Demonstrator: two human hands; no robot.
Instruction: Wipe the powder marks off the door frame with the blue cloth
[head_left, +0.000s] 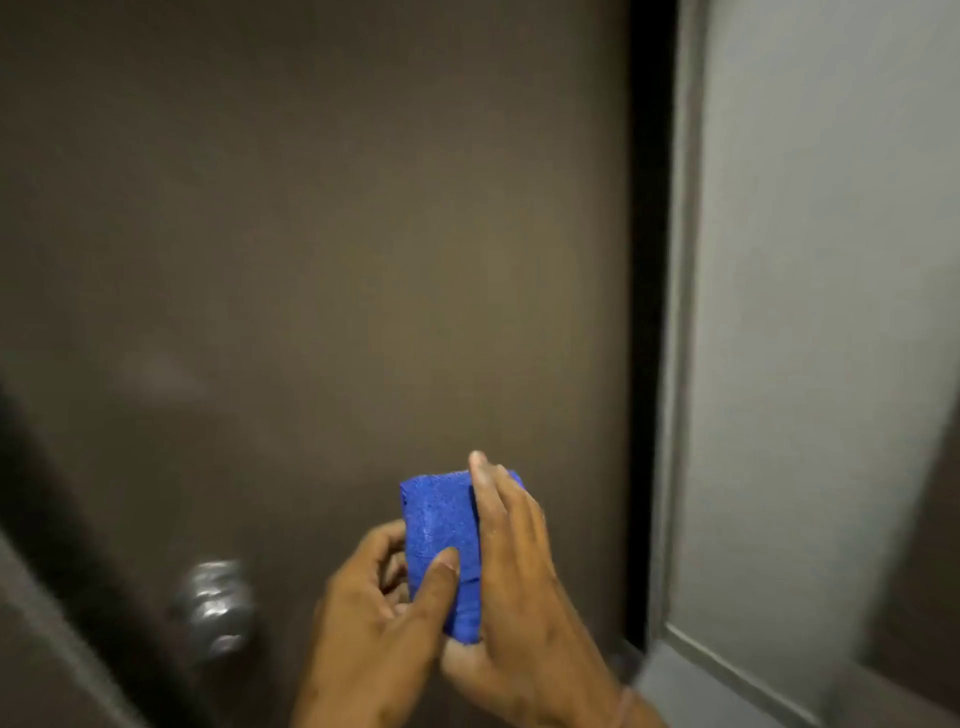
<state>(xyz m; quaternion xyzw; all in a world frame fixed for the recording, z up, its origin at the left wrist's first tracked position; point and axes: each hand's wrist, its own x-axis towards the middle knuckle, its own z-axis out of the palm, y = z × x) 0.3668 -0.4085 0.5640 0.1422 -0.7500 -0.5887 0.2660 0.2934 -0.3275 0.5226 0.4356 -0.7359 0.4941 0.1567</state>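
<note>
A folded blue cloth (441, 530) is held upright between both hands, low in the middle of the view, in front of a dark brown door (311, 234). My left hand (379, 613) grips its lower left side with the thumb pressed on the front. My right hand (519, 582) lies flat along its right side, fingers stretched upward. The grey door frame (680, 364) runs vertically at the right, apart from the cloth. A faint pale smudge (156, 374) shows on the door at the left; the blur hides whether it is powder.
A round metal door knob (215, 605) sticks out at the lower left, close to my left hand. A black gap (647, 312) separates the door from the frame. A pale grey wall (831, 312) fills the right side.
</note>
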